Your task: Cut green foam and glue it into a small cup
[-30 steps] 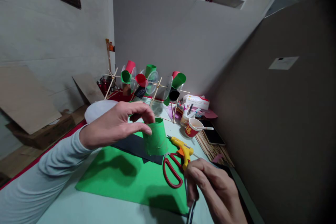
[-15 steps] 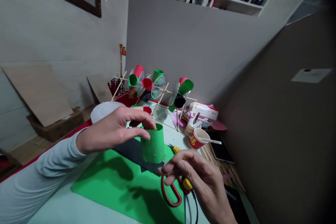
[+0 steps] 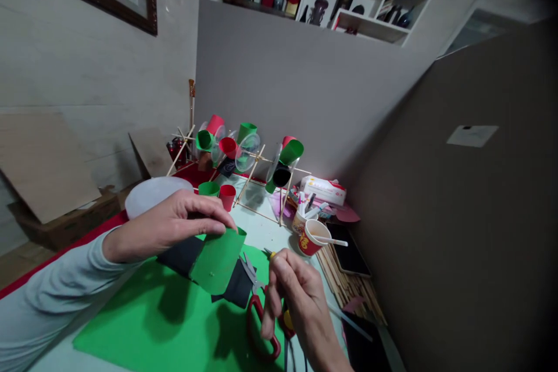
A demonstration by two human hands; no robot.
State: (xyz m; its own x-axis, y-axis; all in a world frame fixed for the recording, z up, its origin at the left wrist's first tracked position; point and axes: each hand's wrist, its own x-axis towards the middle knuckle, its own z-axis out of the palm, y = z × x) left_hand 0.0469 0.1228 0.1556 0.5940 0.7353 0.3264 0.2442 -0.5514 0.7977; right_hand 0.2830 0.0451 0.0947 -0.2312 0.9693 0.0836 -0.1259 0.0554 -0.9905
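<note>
My left hand (image 3: 178, 221) pinches a green paper cup (image 3: 220, 261) by its upper rim, above a green sheet (image 3: 143, 308). The cup tilts, its wall facing me. My right hand (image 3: 296, 296) is curled, fingertips bent down; what lies inside it, if anything, is hidden. Under and beside it are red-handled scissors (image 3: 255, 288) with parted blades pointing away, and a yellow corded tool (image 3: 288, 321), partly covered by the hand. Black paper (image 3: 233, 285) lies on the green sheet behind the cup.
At the back, stick frames (image 3: 257, 157) carry clear discs and coloured paper cups. A red paper cup (image 3: 226, 197), a white dome (image 3: 152, 192), a drinking cup (image 3: 311, 238), a pen cup (image 3: 300, 221), wooden sticks (image 3: 344, 279) and a tissue pack (image 3: 322, 189) stand around.
The green cup has tilted and moved left with my left hand. My right hand has curled its fingers more and turned downward. The view has shifted, showing more of the table's right side.
</note>
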